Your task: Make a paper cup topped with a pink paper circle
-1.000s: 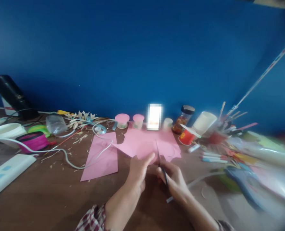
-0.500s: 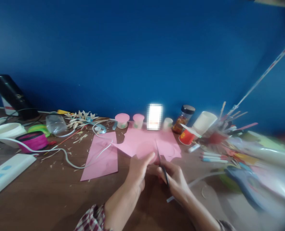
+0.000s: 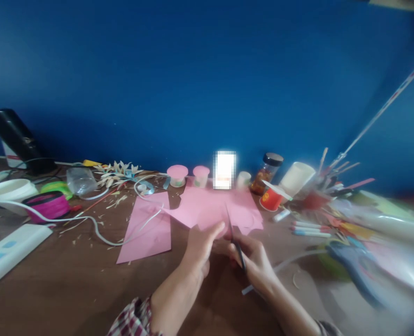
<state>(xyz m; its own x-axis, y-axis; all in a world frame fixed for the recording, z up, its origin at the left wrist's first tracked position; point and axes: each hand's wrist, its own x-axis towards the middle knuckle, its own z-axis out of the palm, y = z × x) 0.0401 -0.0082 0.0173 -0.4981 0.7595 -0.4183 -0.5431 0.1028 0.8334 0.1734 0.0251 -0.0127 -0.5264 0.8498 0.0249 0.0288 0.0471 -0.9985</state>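
Note:
My left hand (image 3: 204, 245) is closed on a piece of pink paper (image 3: 215, 218), thumb on top, its other fingers hidden beneath. A pair of scissors (image 3: 240, 254) with dark handles is gripped in my right hand (image 3: 254, 259). Their blades point away from me along the right edge of the held piece; whether they touch it I cannot tell. Behind my hands lies a larger pink sheet (image 3: 196, 198) with a cut, curved edge. Another pink sheet (image 3: 149, 233) is flat on the table to the left, a white cable crossing it.
Two small rolls with pink tops (image 3: 177, 175) stand by the wall beside a bright blurred-out rectangle (image 3: 224, 170). A dark-lidded jar (image 3: 268, 172) and red cup (image 3: 270, 199) are on the right, near several markers (image 3: 312, 229). A power strip (image 3: 14, 252) lies left.
My hands stay almost in place. The left wrist has shifted very slightly, and the pink piece it holds looks less distinct against the sheet behind.

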